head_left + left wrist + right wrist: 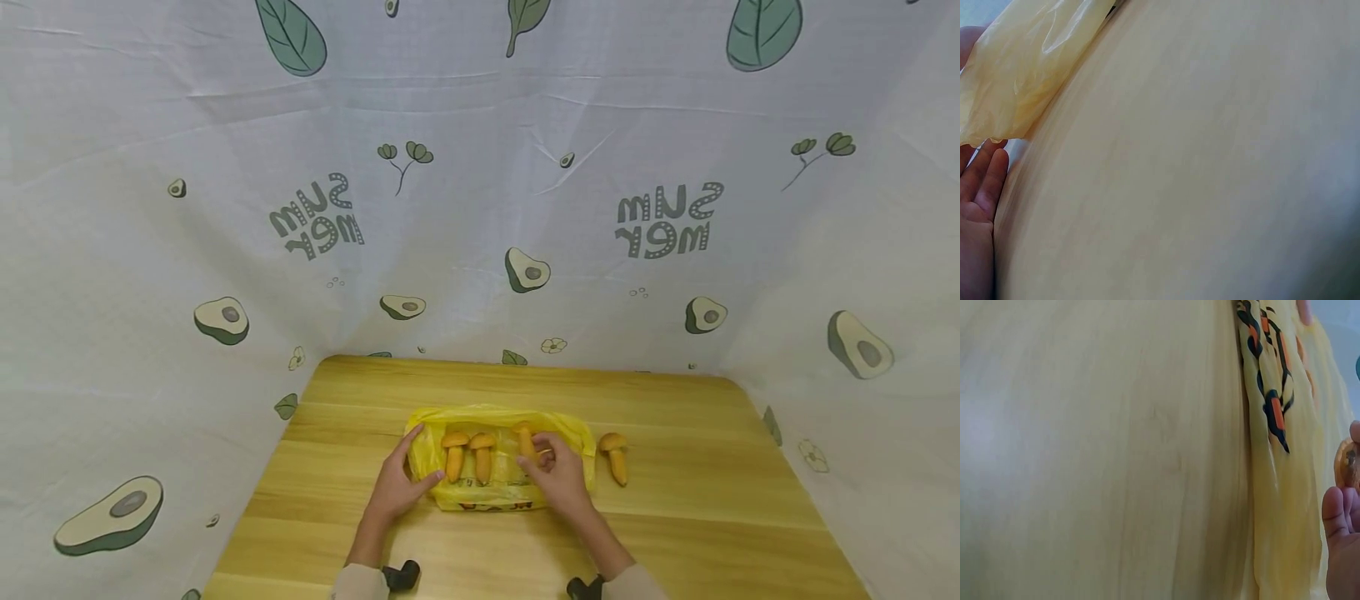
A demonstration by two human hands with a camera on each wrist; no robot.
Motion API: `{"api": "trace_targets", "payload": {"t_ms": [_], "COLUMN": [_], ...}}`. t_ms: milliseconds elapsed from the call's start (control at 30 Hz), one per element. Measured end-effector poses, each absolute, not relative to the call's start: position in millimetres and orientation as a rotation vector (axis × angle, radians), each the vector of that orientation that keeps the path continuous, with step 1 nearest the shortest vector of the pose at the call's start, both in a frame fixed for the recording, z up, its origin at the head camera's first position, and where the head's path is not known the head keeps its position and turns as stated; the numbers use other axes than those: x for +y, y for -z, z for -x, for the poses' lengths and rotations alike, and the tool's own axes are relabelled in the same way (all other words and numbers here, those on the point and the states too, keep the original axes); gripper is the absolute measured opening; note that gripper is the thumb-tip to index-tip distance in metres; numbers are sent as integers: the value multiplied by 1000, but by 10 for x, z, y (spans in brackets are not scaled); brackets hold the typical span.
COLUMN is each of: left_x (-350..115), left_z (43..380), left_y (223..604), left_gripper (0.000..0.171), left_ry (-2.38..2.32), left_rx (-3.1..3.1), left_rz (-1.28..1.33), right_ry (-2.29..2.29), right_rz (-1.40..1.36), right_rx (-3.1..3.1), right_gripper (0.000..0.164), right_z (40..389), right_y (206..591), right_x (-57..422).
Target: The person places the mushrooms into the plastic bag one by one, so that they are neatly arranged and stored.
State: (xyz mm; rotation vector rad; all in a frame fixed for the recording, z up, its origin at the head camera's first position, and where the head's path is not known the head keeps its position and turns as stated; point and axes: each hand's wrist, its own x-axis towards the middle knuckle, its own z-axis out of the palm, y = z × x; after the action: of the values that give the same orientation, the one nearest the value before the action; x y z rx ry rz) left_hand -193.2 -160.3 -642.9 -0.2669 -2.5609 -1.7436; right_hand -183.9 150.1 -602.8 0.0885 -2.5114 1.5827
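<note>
A yellow plastic bag (517, 494) lies on the table with its mouth spread wide, seen in the head view. Two orange-brown mushrooms (455, 458) (482, 460) lie side by side in its left half. My left hand (396, 487) holds the bag's left edge, thumb toward the front and fingers along the side; the left wrist view shows the bag film (1029, 69) against its fingertips. Over the bag's right half, my right hand (558, 479) pinches a third mushroom (527, 442), its cap away from me. One more mushroom (614, 458) lies just right of the bag.
The wooden table (712, 467) extends around the bag on all sides. A white curtain (465, 192) printed with avocados and leaves hangs behind and along both sides. Dark printing (1275, 412) marks the front of the bag.
</note>
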Motion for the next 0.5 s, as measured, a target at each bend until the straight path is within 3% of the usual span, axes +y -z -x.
{"api": "trace_targets", "payload": {"t_ms": [500], "left_x": [-1597], "left_z": [1946], "left_y": [6472], "left_gripper": [92], "left_ry": [1775], "left_rx": [-2532], "left_rz": [251], "right_ry": [-1604], "right_rz": [-64], "right_rx": [-2599], "right_gripper": [40], "right_z": [1884], "right_y": [6166], "right_x": [1278]}}
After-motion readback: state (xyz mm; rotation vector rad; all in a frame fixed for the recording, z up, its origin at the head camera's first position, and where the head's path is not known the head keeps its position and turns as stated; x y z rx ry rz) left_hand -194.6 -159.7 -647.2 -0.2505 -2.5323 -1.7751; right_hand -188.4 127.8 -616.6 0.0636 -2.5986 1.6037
